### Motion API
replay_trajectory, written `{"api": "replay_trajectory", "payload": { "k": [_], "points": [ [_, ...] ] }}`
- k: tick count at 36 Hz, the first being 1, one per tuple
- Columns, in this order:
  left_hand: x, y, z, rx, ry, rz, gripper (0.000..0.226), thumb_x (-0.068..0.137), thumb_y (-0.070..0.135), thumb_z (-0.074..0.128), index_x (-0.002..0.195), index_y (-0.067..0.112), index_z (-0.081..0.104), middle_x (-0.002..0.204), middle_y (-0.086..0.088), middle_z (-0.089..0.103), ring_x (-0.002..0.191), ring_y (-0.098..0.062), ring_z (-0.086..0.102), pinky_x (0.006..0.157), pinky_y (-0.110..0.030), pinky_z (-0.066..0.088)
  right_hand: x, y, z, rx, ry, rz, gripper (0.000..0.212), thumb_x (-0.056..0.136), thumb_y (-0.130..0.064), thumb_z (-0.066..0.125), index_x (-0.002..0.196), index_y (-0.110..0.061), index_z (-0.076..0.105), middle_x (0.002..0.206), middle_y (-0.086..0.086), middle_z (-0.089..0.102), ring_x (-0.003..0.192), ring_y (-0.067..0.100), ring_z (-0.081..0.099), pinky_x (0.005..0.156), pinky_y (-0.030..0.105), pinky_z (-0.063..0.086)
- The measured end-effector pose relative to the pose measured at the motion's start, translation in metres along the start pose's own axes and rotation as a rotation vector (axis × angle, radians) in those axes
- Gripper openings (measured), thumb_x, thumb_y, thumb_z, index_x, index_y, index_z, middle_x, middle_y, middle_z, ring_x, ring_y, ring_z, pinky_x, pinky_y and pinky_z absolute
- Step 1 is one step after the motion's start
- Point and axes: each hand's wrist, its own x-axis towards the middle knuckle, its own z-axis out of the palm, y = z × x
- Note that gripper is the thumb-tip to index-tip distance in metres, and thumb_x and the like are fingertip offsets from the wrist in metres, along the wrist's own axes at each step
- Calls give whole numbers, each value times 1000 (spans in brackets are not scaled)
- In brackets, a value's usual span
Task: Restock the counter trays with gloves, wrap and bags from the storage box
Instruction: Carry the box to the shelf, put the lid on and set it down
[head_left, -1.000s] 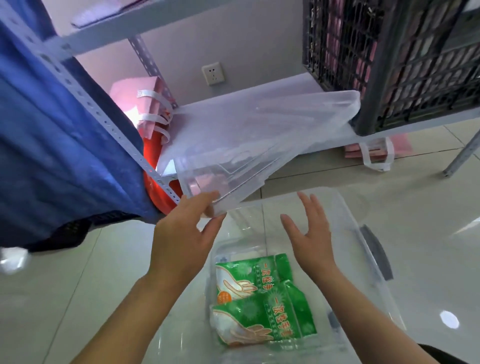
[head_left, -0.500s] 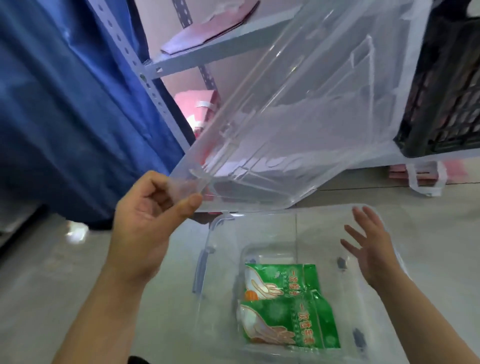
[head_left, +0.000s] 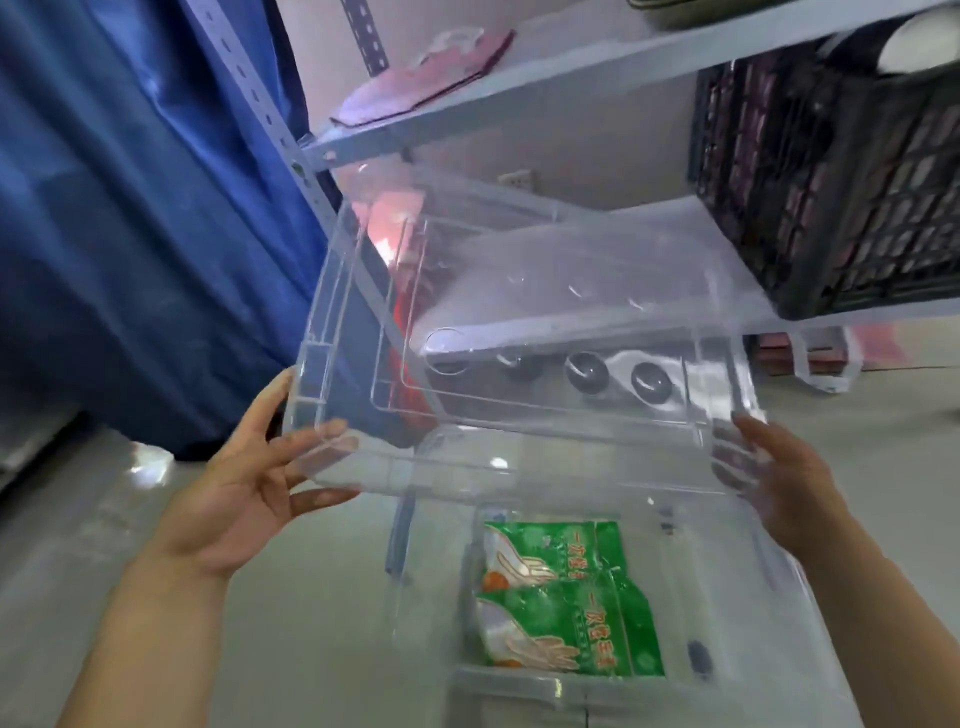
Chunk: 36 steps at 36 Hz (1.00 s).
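I hold a clear plastic lid flat in the air above an open clear storage box that stands on the floor. My left hand grips the lid's near left corner. My right hand grips its near right edge. Two green packs of disposable gloves lie on the box's bottom, one overlapping the other. Through the lid, four dark round shapes show in a row.
A grey metal shelf rack stands behind, with a pink bag on an upper shelf and a black mesh crate on the right. Blue cloth hangs at the left. The floor is pale glossy tile.
The lid has come down from its tilted lean to a flatter hold over the box. My right hand, free before, now grips the lid's right edge.
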Motion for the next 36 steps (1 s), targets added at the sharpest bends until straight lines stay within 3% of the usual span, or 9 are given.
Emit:
{"api": "replay_trajectory", "payload": {
  "k": [3, 7, 12, 16, 19, 22, 29, 33, 36],
  "points": [
    [8, -13, -14, 30, -58, -210, 70, 82, 7, 69, 137, 46, 51, 125, -9, 67, 108, -30, 69, 80, -45, 59, 0, -9, -15, -142, 17, 49, 1, 90, -14, 64, 91, -14, 65, 92, 6, 61, 78, 20, 57, 76, 31, 48],
    [19, -47, -31, 75, -41, -532, 100, 36, 5, 97, 124, 37, 62, 99, -14, 73, 81, -25, 74, 71, -45, 61, -3, -12, -30, -310, 16, 122, 8, 87, -3, 63, 91, -10, 59, 95, 12, 59, 82, 25, 60, 79, 35, 51],
    [17, -102, -53, 273, -69, -810, 58, 77, -3, 69, 127, 23, 53, 91, -15, 70, 88, -33, 72, 80, -57, 57, -8, -7, -45, -906, 93, 85, 21, 80, -20, 74, 87, -2, 65, 92, 15, 63, 82, 28, 57, 74, 39, 43],
    [19, -128, -57, 761, -219, -1001, 31, 87, 20, 69, 114, 8, 61, 101, -11, 76, 97, -29, 73, 77, -47, 60, -11, -1, -56, -1291, 35, 222, 28, 78, -26, 77, 74, 1, 71, 92, 19, 67, 81, 31, 58, 72, 38, 43],
    [35, -126, -53, 1091, -346, -1120, 27, 86, 33, 70, 107, 15, 68, 98, -1, 77, 92, -20, 74, 70, -37, 61, -10, 3, -57, -1510, -5, 313, 51, 78, -44, 77, 98, 3, 67, 113, 22, 63, 94, 35, 58, 81, 41, 45],
    [63, -127, -47, 1210, -120, -950, 35, 87, 45, 67, 111, 19, 65, 106, 0, 70, 95, -21, 68, 70, -39, 60, -7, 7, -51, -1643, 179, 120, 87, 76, -66, 66, 143, -17, 40, 144, 19, 45, 123, 43, 48, 96, 52, 43],
    [115, -190, -1, 843, 235, -586, 74, 88, 64, 52, 146, 28, 23, 144, -7, 45, 118, -33, 51, 90, -45, 45, 4, 52, -17, -1296, 134, 54, 77, 98, -42, 47, 157, -20, 3, 154, 21, 31, 133, 43, 41, 109, 51, 35],
    [103, -227, 12, 1024, 388, -395, 70, 92, 67, 36, 147, 28, 16, 142, -15, 46, 116, -42, 54, 92, -49, 44, 14, 57, -19, -1220, 288, -6, 58, 96, -36, 41, 150, -20, 27, 147, 15, 44, 132, 41, 41, 108, 53, 35],
    [106, -226, -5, 804, 420, -407, 57, 94, 56, 43, 143, 30, 29, 138, -12, 52, 107, -35, 54, 87, -42, 41, 18, 56, -29, -1041, 351, 57, 53, 93, -40, 50, 139, -14, 48, 138, 15, 53, 121, 36, 51, 96, 41, 41]
  ]
}}
